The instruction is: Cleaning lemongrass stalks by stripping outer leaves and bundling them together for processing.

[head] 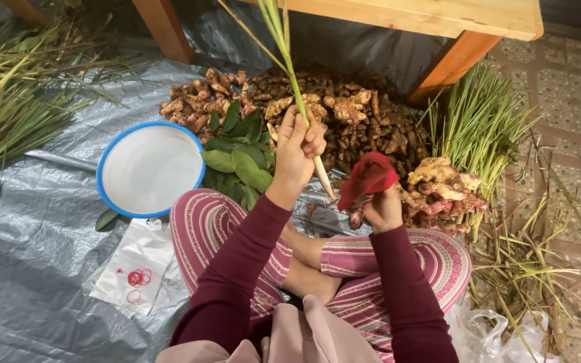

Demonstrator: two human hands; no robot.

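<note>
My left hand [298, 149] is closed around a lemongrass stalk [294, 82], held upright with its white root end [325, 180] pointing down toward my lap. My right hand [382, 207] grips a red cloth [367, 179] just right of the stalk's white end, close to it but not clearly touching. Both arms wear dark red sleeves. I sit cross-legged in striped pink trousers on a grey plastic sheet [28, 228].
A heap of brown roots [351, 124] and ginger-like rhizomes [442, 185] lies ahead, beside green leaves [240, 161]. A white bowl with a blue rim [149, 168] sits left, a plastic bag with red rubber bands [136, 275] below it. Lemongrass bundles [479, 124] stand right; a wooden table [432, 17] is above.
</note>
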